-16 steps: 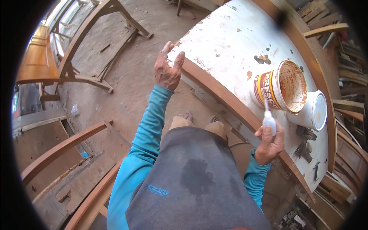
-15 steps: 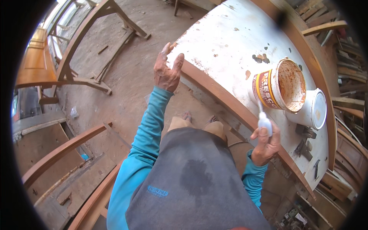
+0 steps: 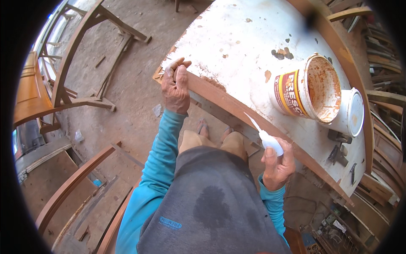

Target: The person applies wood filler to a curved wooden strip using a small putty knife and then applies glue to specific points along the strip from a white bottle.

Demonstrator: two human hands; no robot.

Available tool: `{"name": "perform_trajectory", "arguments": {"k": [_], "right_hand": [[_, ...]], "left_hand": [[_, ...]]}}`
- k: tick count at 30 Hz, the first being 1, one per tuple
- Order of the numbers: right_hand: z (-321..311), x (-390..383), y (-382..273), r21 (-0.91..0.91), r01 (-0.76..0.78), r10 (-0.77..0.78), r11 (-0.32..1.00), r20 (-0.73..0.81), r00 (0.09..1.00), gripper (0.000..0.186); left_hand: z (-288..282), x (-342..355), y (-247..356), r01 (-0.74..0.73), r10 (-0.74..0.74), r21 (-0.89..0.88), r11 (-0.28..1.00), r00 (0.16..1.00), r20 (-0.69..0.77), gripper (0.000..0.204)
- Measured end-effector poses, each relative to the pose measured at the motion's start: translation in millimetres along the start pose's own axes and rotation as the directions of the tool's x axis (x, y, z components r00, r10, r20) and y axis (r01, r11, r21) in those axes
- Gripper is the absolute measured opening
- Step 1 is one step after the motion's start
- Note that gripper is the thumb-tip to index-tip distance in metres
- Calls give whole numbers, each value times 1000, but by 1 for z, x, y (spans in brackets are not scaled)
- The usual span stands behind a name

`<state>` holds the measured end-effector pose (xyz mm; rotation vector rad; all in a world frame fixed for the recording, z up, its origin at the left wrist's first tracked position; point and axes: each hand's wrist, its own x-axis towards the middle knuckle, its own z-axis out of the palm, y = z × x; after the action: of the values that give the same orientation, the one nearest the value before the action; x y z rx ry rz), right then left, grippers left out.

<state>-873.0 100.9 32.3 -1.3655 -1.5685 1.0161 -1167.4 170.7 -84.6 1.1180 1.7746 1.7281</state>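
Observation:
My right hand [image 3: 279, 165] grips a small white squeeze bottle [image 3: 271, 143]. The bottle's long thin nozzle points up and to the left, above the near side of the worktable [image 3: 241, 51]. At the table's left corner, my left hand [image 3: 175, 91] has its fingers curled in beside the thumb, over the end of a brown wooden edge strip [image 3: 237, 108]. Whatever is between those fingers is hidden. Reddish-brown dust [image 3: 213, 82] lies on the white top, just right of the left hand.
A stained, open bucket [image 3: 292, 93] lies on its side against a white lidded bucket [image 3: 354, 112]. Dark clamp-like tools [image 3: 338, 154] rest at the table's right end. Curved wooden frames [image 3: 67, 55] stand at left, stacked timber [image 3: 385, 55] at right.
My left hand has moved down to the table corner, and its fingers have curled in. The bottle has moved left with my right hand, its nozzle swinging from upright to leftward.

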Motion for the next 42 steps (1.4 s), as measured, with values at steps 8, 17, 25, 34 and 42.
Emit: {"name": "perform_trajectory", "arguments": {"k": [8,17,25,34,42], "right_hand": [[23,20,3,-30,41,-41,999,-21,999,32],[37,41,10,-125,152,-148,980,39,988,30],[45,46,7,-132,244,-242,961,32,970,29],[45,48,5,-240,273,-264,931,70,962,29],[47,50,9,-266,321,-312,909,77,947,29]], "left_hand": [[1,1,-6,-45,45,-38,998,999,-1,37],[4,-1,-7,-21,19,-104,994,1000,-20,36],[4,-1,-9,4,-6,-140,990,1000,-13,35],[4,-1,-6,1,-2,-152,988,1000,-8,36],[4,0,-7,-10,10,-123,992,1000,4,37]]}}
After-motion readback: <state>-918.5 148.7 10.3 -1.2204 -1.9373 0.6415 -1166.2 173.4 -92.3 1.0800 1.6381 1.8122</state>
